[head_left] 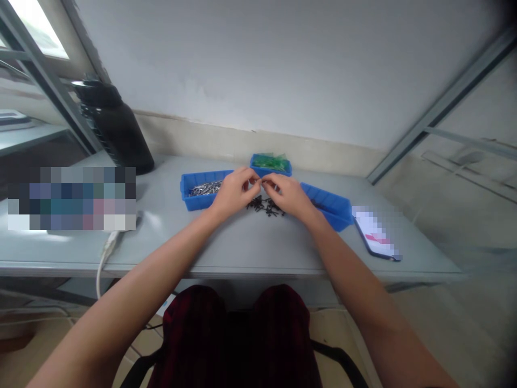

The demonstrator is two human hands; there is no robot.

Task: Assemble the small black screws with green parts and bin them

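Observation:
My left hand (238, 188) and my right hand (285, 191) meet fingertip to fingertip above the middle of the table. Both are closed in a pinch; whatever small piece sits between the fingers is too small to name. Beneath them lies a loose pile of black screws (266, 206). Beside my left hand stands a blue bin (197, 202) of shiny metal pieces (207, 187). A second blue bin (337, 210), partly hidden by my right hand and wrist, holds some dark pieces. Behind the hands is a small blue bin (270, 169) with green plastic bags (271, 160).
A large black bottle (117, 129) stands at the back left of the grey table (258, 248). At the right lies a phone (377, 237). A white cable (105, 250) hangs over the front edge near a blurred-out object (72, 198). A wall (283, 70) rises behind.

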